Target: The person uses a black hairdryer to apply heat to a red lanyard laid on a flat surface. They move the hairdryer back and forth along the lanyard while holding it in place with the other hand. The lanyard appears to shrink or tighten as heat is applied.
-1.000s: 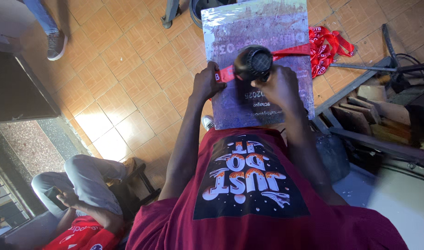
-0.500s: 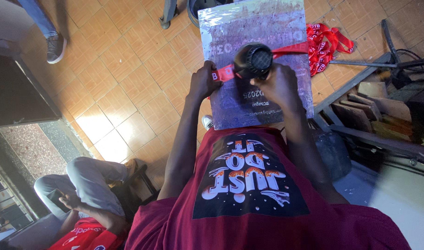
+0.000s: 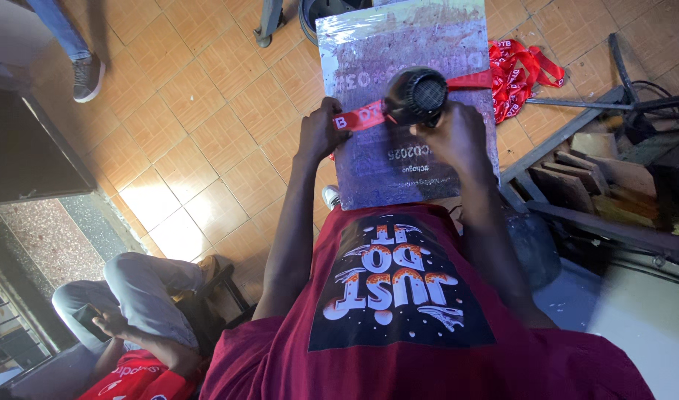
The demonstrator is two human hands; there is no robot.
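A grey printing board [image 3: 428, 44] wrapped in shiny film lies in front of me, tilted over my lap. A red ribbon strap [image 3: 361, 118] with white print stretches across it. My left hand [image 3: 318, 133] pins the strap's left end against the board's left edge. My right hand [image 3: 458, 137] grips a black round-headed heat blower [image 3: 417, 96], its grille held just above the strap. The strap runs right off the board into a heap of red ribbon [image 3: 521, 74] on the floor.
Tan tiled floor [image 3: 206, 111] spreads to the left. A seated person in grey trousers [image 3: 139, 289] holds a phone at lower left. Another person's shoe [image 3: 87, 74] is at upper left. Metal bars and wooden pieces [image 3: 591, 170] crowd the right side.
Both hands and the blower stay in almost the same place; the blower's head has shifted slightly along the strap.
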